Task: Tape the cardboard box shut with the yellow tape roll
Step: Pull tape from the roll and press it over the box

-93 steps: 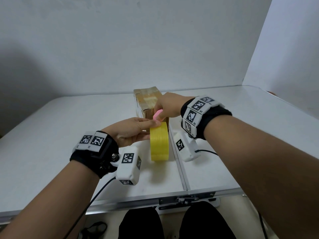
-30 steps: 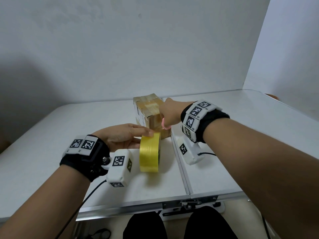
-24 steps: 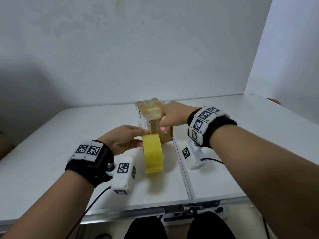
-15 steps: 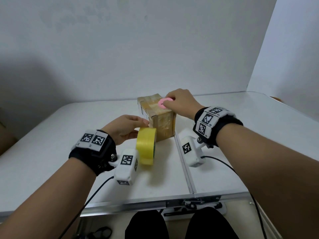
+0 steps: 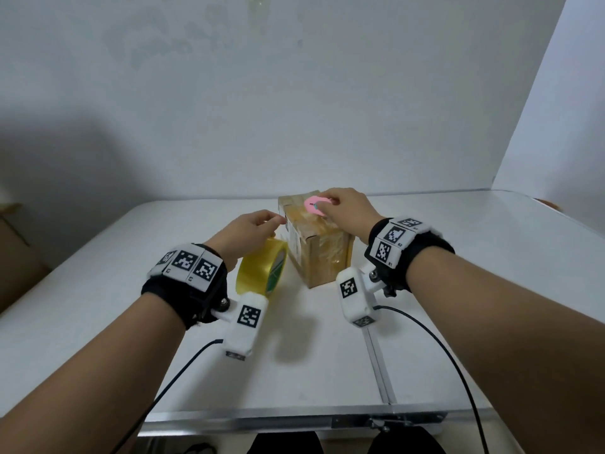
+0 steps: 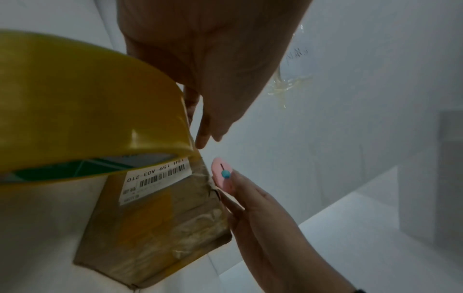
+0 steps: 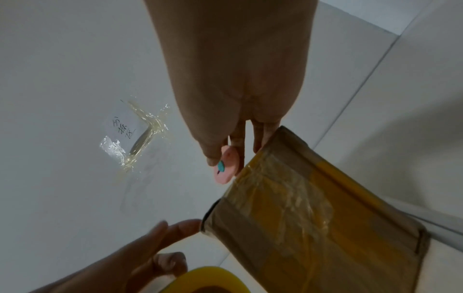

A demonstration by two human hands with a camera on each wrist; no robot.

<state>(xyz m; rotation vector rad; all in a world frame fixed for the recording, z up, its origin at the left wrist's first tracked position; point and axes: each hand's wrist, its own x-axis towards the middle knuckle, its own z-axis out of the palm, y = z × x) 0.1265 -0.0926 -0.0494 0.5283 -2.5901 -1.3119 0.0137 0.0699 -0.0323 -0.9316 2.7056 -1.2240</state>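
Beside the crinkly-taped cardboard box [image 5: 319, 244], left hand [image 5: 248, 234] grips the glossy yellow tape roll [image 5: 262, 270], now tilted; right hand [image 5: 347, 211] pinches a pink oval cutter [image 5: 314, 204], since raised atop it.

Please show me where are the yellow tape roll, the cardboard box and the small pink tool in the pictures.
yellow tape roll [image 5: 258, 268]: head view, on its outer yellow band.
cardboard box [image 5: 316, 257]: head view, on the near face with wrinkled tape.
small pink tool [image 7: 226, 165]: right wrist view, on its flat pink body beside the teal slider.

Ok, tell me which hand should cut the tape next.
Right. The right hand already pinches the pink cutter at the cardboard box top; the left hand holds the yellow tape roll.
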